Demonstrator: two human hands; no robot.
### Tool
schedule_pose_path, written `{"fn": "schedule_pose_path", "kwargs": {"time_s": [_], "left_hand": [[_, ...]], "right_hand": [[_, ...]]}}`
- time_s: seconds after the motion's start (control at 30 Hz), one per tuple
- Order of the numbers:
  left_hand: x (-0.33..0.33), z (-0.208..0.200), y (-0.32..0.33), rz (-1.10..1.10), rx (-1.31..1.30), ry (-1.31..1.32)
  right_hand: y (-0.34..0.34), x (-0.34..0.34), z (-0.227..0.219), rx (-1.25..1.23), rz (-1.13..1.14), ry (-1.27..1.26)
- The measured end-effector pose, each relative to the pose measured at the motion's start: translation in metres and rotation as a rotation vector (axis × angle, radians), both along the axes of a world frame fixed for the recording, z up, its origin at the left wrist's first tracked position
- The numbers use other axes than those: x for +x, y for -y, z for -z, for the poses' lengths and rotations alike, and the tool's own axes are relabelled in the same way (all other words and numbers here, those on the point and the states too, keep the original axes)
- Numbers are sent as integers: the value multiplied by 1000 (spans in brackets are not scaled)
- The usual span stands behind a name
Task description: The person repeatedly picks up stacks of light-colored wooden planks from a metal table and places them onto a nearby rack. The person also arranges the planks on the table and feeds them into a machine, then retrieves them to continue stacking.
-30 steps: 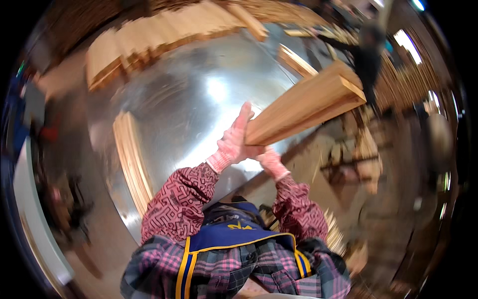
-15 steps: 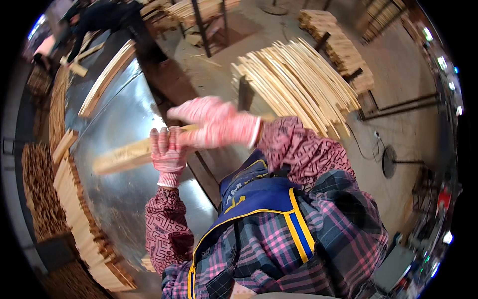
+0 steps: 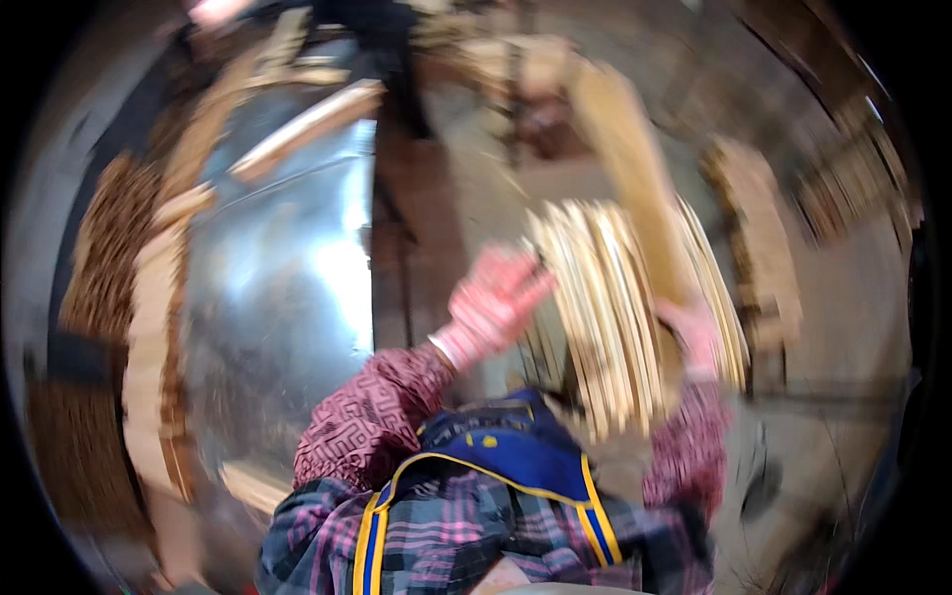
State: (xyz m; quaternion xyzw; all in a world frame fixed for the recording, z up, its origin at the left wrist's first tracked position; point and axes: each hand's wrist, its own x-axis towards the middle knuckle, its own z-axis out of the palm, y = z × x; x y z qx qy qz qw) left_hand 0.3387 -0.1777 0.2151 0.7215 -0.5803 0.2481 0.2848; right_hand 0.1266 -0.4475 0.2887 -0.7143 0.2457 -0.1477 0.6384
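My right hand (image 3: 696,335), in a pink striped glove, is closed round the near end of a long wooden board (image 3: 625,149). The board is smeared by motion and slants away over a stack of narrow wooden strips (image 3: 595,307). My left hand (image 3: 496,302), gloved alike, hovers by the stack's left edge. Its fingers are stretched out and a little apart, with nothing held in them.
To the left lies a shiny metal tabletop (image 3: 273,327), with a wooden piece (image 3: 307,129) at its far end. Rows of boards (image 3: 154,347) line its left side. Another board stack (image 3: 759,238) stands at the right. A person in dark clothes (image 3: 372,40) is at the far side.
The view has turned to the right. My right hand has swung from the metal tabletop to the strip stack with the board. My left hand has let go of the board.
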Motion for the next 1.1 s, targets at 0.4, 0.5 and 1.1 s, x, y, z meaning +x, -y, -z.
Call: {"fn": "schedule_pose_path", "kwargs": {"time_s": [0.4,0.5,1.1], "left_hand": [[-43,55,-204,-663,885,-496],[-41,52,-179,-606,812,-553],[89,80,-320,-812,614,-900]], "right_hand": [[94,-89,213,-786,436,-1188],[94,-94,235,-364,307,-1149],[-159,393,156,-989,7,-87]]}}
